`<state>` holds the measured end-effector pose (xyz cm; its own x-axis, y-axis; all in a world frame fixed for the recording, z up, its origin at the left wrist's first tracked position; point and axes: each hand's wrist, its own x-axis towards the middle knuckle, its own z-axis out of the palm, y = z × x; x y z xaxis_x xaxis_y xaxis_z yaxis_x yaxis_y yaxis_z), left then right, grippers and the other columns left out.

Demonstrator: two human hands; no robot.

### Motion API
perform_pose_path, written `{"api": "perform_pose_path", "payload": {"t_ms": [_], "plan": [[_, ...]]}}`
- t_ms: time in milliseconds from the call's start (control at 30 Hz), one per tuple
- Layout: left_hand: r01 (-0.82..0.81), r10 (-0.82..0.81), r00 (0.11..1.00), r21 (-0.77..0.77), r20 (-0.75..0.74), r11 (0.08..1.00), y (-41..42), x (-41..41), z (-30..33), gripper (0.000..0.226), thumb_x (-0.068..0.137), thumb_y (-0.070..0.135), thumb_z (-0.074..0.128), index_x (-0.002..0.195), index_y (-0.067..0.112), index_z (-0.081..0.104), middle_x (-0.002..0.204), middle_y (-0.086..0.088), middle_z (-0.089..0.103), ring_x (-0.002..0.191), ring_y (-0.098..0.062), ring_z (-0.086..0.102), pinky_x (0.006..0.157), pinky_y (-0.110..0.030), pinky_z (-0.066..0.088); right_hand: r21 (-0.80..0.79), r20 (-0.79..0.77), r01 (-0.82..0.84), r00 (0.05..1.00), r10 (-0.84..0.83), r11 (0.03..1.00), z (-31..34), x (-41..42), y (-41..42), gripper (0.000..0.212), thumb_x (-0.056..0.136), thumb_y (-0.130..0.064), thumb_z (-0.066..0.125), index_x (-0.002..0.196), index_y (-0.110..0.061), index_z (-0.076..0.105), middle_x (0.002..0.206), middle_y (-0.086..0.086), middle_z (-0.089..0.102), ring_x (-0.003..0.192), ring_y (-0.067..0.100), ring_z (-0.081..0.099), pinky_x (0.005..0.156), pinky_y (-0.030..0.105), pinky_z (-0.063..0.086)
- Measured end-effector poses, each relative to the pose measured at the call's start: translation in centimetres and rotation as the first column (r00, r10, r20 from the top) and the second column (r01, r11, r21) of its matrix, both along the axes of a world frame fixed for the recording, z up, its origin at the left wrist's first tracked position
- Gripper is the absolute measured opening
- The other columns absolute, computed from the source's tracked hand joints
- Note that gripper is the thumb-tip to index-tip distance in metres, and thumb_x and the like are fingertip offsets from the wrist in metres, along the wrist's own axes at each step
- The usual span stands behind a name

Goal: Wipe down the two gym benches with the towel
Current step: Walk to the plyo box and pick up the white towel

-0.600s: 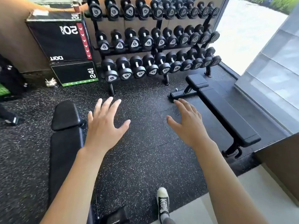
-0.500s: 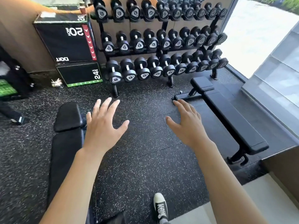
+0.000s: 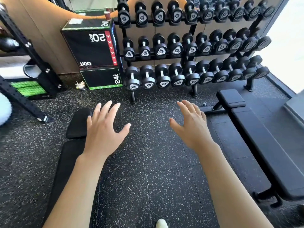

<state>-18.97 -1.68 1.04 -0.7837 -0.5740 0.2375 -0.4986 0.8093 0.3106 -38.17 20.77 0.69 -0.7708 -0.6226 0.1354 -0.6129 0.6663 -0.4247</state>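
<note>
While both hands (image 3: 105, 130) hover empty, benches (image 3: 263, 145) flank them.

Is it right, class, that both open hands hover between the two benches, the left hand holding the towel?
Not quite. The head view shows the left hand empty, like the right hand; both hover open between the two benches.

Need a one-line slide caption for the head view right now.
Both hands, left hand and right hand, open and empty above the floor between two black benches, facing the dumbbell rack.
</note>
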Motion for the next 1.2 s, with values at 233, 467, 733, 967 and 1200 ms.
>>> {"api": "perform_pose_path", "payload": {"t_ms": [233, 467, 733, 967, 1200], "plan": [[-0.078, 0.078, 0.997, 0.008, 0.015, 0.997, -4.0, -2.9, 0.0, 0.074, 0.097, 0.061, 0.058, 0.16, 0.032, 0.034, 0.171, 0.004, 0.029, 0.161, -0.027, 0.016, 0.122, -0.067, 0.027, -0.007, 0.041, -0.084, 0.996, 0.084, 0.996, -0.2, -4.2, -5.7, 0.071, 0.097, -0.058, 0.049, 0.159, -0.026, 0.031, 0.167, -0.003, 0.026, 0.155, 0.023, 0.016, 0.124, 0.059, 0.018], [-0.091, 0.091, 0.996, 0.03, -0.017, 0.995, -11.0, -6.4, -1.0, 0.073, 0.097, 0.059, 0.057, 0.16, 0.032, 0.033, 0.171, 0.003, 0.028, 0.16, -0.027, 0.017, 0.122, -0.067, 0.027, 0.004, 0.019, -0.116, 0.993, 0.116, 0.993, -0.8, -8.0, -13.6, 0.073, 0.095, -0.06, 0.047, 0.158, -0.027, 0.032, 0.166, -0.004, 0.027, 0.155, 0.023, 0.018, 0.123, 0.058, 0.02], [-0.089, 0.092, 0.994, 0.063, -0.052, 0.994, -24.0, -10.9, -1.0, 0.072, 0.097, 0.059, 0.057, 0.159, 0.032, 0.034, 0.17, 0.004, 0.029, 0.16, -0.026, 0.017, 0.123, -0.067, 0.026, 0.036, -0.016, -0.131, 0.991, 0.132, 0.991, 0.6, -12.3, -27.1, 0.073, 0.095, -0.062, 0.045, 0.158, -0.029, 0.029, 0.165, -0.005, 0.028, 0.154, 0.02, 0.019, 0.122, 0.053, 0.02], [-0.094, 0.098, 0.993, 0.073, -0.064, 0.993, -33.2, -14.1, -0.3, 0.073, 0.096, 0.061, 0.056, 0.16, 0.032, 0.035, 0.17, 0.002, 0.031, 0.16, -0.027, 0.019, 0.123, -0.068, 0.025, 0.039, -0.029, -0.164, 0.986, 0.165, 0.986, 1.4, -14.9, -36.6, 0.072, 0.096, -0.06, 0.048, 0.157, -0.027, 0.032, 0.165, -0.003, 0.029, 0.154, 0.021, 0.019, 0.122, 0.054, 0.022], [-0.129, 0.135, 0.988, 0.072, -0.076, 0.989, -39.4, -17.3, -0.3, 0.072, 0.096, 0.058, 0.058, 0.159, 0.029, 0.037, 0.169, 0.0, 0.032, 0.159, -0.029, 0.021, 0.122, -0.069, 0.026, 0.039, -0.044, -0.19, 0.98, 0.192, 0.981, 2.0, -19.1, -43.4, 0.07, 0.096, -0.06, 0.049, 0.155, -0.028, 0.034, 0.164, -0.003, 0.031, 0.153, 0.021, 0.021, 0.122, 0.055, 0.024]]}}
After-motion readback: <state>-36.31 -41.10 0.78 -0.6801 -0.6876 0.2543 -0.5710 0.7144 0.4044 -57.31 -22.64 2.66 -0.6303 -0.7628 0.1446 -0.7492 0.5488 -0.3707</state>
